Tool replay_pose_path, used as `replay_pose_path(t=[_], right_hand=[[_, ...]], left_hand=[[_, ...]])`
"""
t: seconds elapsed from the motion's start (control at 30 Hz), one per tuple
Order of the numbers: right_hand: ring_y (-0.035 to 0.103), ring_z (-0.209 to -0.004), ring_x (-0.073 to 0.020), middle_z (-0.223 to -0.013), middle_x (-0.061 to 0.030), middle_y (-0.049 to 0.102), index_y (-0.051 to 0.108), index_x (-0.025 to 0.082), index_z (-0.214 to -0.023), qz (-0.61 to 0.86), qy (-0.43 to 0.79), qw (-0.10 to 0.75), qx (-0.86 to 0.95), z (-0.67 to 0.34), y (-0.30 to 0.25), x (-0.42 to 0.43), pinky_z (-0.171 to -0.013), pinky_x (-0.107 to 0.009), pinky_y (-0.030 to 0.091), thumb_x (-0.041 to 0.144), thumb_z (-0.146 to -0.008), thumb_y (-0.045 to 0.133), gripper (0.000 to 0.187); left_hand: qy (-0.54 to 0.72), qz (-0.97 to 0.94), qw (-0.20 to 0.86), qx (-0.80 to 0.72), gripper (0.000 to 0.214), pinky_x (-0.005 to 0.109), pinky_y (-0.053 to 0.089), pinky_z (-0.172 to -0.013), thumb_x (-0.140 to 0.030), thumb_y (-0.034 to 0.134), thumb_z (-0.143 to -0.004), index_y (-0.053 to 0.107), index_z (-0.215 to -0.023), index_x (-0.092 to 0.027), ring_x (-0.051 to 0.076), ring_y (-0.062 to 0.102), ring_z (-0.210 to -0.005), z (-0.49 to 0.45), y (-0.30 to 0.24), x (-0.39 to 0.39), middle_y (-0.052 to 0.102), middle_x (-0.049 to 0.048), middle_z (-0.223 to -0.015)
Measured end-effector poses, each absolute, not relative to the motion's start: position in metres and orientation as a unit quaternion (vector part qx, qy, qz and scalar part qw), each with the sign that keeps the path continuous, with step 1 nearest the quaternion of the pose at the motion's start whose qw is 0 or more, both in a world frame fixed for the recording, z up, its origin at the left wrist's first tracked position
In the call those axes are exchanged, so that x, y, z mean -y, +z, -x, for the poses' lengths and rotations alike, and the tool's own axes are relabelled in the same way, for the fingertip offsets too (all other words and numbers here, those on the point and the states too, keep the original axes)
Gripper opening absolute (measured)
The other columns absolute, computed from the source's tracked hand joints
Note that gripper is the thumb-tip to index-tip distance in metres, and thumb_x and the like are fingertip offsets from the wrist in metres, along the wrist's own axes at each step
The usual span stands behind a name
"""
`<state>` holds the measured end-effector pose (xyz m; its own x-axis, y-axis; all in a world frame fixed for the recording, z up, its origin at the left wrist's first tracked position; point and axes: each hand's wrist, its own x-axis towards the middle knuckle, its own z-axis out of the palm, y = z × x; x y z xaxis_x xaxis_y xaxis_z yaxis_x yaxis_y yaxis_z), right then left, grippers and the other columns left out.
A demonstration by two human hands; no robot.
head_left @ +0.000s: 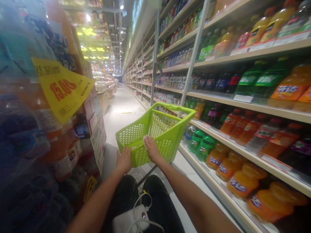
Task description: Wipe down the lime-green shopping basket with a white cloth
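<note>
A lime-green plastic shopping cart (169,146) with perforated walls stands at an angle in front of my knees. My left hand (124,159) grips its near left corner, with the fingers curled over the edge. On the rim of the side nearest me lies my right hand (151,149), its fingers bent around a small white cloth-like piece (145,139) pressed against the cart. Most of that piece is hidden under the fingers. A white power bank (131,223) with white cables rests on my lap.
Shelves of soda bottles (241,183) line the right side, close to the cart. Stacked drink packs (61,148) with a yellow price sign (64,89) crowd the left. A tiled aisle (124,100) runs ahead between shelves and display stands.
</note>
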<state>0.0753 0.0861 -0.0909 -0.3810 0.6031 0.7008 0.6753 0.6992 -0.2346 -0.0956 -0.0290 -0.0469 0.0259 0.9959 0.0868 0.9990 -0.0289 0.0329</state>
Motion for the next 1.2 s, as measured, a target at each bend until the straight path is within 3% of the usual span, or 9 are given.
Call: replay_pose_path(t=[0.4, 0.57, 0.83, 1.2], right_hand=[[0.030, -0.131, -0.0240, -0.134, -0.0189, 0.043, 0.051, 0.011, -0.121, 0.383, -0.003, 0.368, 0.848, -0.084, -0.081, -0.089, -0.106, -0.047, 0.027, 0.011, -0.086, 0.038, 0.037], [0.029, -0.131, -0.0244, -0.133, -0.0209, 0.043, 0.053, 0.009, -0.118, 0.397, 0.015, 0.365, 0.842, -0.086, -0.075, -0.090, -0.106, -0.050, 0.025, 0.009, -0.085, 0.038, 0.036], [0.028, -0.132, -0.0267, -0.135, -0.0176, 0.042, 0.051, 0.014, -0.123, 0.323, 0.022, 0.373, 0.870, -0.083, -0.095, -0.056, -0.104, -0.052, 0.028, 0.017, -0.083, 0.049, 0.040], [0.032, -0.130, -0.0254, -0.132, -0.0198, 0.045, 0.056, 0.010, -0.112, 0.418, 0.025, 0.333, 0.845, -0.128, -0.074, -0.053, -0.106, -0.050, 0.026, 0.008, -0.083, 0.041, 0.033]], left_hand=[[-0.057, 0.713, 0.036, 0.698, 0.070, 0.059, 0.016, -0.105, -0.011, 0.041, -0.070, 0.024, -0.138, -0.010, 0.028, 0.018, -0.135, 0.080, -0.050, 0.037, 0.027, 0.0138, -0.146], [-0.058, 0.716, 0.036, 0.695, 0.072, 0.060, 0.013, -0.105, -0.010, 0.039, -0.070, 0.020, -0.140, -0.009, 0.030, 0.015, -0.136, 0.060, -0.054, 0.037, 0.022, 0.0136, -0.148], [-0.056, 0.751, 0.033, 0.657, 0.072, 0.060, 0.009, -0.106, -0.016, 0.042, -0.071, 0.022, -0.139, -0.011, 0.028, 0.013, -0.137, 0.056, -0.054, 0.027, 0.022, 0.0126, -0.148], [-0.040, 0.753, 0.020, 0.656, 0.071, 0.058, 0.007, -0.107, -0.015, 0.040, -0.071, 0.020, -0.140, -0.007, 0.026, 0.013, -0.137, 0.058, -0.052, 0.019, 0.018, 0.0136, -0.149]])
